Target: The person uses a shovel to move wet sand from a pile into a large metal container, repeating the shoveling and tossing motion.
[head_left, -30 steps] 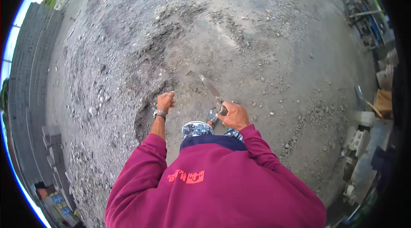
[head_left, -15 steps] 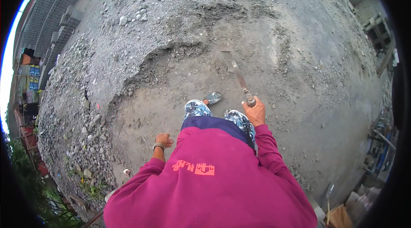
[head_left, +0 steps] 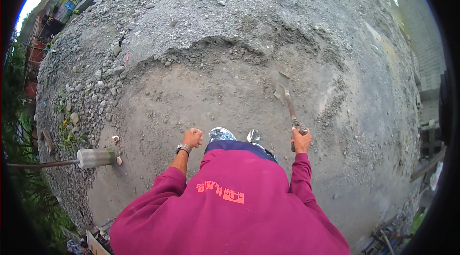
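A shovel [head_left: 290,106] with a worn metal blade and a dark handle reaches forward from my right hand [head_left: 301,141], whose fingers are wrapped round the handle's near end. Its blade is low over or resting on the grey dirt; which of the two I cannot tell. My left hand [head_left: 193,137], with a metal-banded watch [head_left: 183,148] on the wrist, hangs in front of my body in a loose fist. Nothing shows in it. Ahead of the blade rises a cut bank of grey gravel [head_left: 225,39].
Loose stones [head_left: 103,75] cover the ground on the left. A pale cylindrical block [head_left: 96,158] on a rod lies at the left. A concrete-block wall [head_left: 421,29] stands at the far right, with timber [head_left: 428,164] below it. Shrubs [head_left: 19,159] border the left edge.
My view and body have turned left, so the bank now lies farther right. The left fist has moved forward. The shovel remains in my right hand, and the pale cylinder has come into view.
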Motion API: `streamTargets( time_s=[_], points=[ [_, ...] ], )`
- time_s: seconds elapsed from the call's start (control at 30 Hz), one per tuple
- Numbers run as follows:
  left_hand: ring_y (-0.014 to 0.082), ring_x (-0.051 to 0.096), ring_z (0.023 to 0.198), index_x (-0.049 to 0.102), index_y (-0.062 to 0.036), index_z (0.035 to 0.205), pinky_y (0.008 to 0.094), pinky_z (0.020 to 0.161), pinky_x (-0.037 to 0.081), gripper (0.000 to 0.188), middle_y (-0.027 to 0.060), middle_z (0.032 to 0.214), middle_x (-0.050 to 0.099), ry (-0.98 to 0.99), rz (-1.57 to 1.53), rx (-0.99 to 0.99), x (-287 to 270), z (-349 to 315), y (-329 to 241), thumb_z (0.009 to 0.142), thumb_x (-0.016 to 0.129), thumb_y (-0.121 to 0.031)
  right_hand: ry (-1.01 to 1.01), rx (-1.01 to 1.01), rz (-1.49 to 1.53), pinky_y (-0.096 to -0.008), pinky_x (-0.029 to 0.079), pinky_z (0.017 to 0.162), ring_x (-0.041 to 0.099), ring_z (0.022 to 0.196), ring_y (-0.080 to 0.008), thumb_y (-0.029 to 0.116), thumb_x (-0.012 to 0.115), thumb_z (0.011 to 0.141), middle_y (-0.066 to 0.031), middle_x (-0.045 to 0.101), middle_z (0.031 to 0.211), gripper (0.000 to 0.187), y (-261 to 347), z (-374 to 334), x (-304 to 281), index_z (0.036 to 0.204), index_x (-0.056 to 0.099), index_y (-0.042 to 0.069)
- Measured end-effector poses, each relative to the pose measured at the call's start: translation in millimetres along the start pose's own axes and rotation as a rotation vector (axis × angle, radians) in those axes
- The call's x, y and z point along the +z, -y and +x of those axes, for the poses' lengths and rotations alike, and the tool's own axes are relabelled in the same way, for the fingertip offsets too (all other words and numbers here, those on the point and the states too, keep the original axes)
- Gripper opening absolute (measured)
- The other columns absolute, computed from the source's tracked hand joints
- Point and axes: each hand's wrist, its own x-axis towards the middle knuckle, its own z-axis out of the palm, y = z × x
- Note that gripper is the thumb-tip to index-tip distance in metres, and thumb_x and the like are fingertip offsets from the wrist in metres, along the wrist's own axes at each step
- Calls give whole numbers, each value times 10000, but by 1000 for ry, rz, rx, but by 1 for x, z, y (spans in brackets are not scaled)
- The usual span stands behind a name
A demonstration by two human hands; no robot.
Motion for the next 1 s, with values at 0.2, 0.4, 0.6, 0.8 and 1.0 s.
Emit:
streamTargets(
  time_s=[0.2,0.4,0.6,0.8,1.0],
  points=[
    [158,673,661,591,-34,1118,280,522,522,297,100,853,686,20,189,182,-27,-65,28,918,594,-254,65,9,-21,-263,387,383,501,404,-106,163,747,779,-19,538,575,210,35,-44,-15,864,603,35],
    [273,693,780,577,-26,1172,383,708,540,409,166,888,708,47,495,356,-64,-145,101,875,633,-301,106,-8,8,-279,405,368,500,390,-135,144,729,789,-48,533,575,204,14,-68,-10,850,575,26],
    [380,616,1083,423,-76,1380,435,899,491,741,251,1170,631,350,632,192,-111,-268,139,787,716,-410,173,-42,-216,-271,397,379,503,394,-124,166,732,779,-44,542,571,226,45,-114,-13,860,606,-4],
    [409,471,1272,71,-49,1532,426,1049,409,1173,268,1418,427,326,430,523,-117,-309,190,700,800,-440,161,-18,-199,-283,398,360,495,381,-136,174,723,770,-52,534,568,215,32,-154,-1,846,608,10],
    [396,467,1286,139,-89,1530,443,1055,406,993,254,1416,435,292,619,780,-119,-293,233,780,722,-379,175,7,-178,-290,394,352,486,380,-143,180,719,767,-56,530,577,222,22,-143,4,858,620,3]
  ],
)
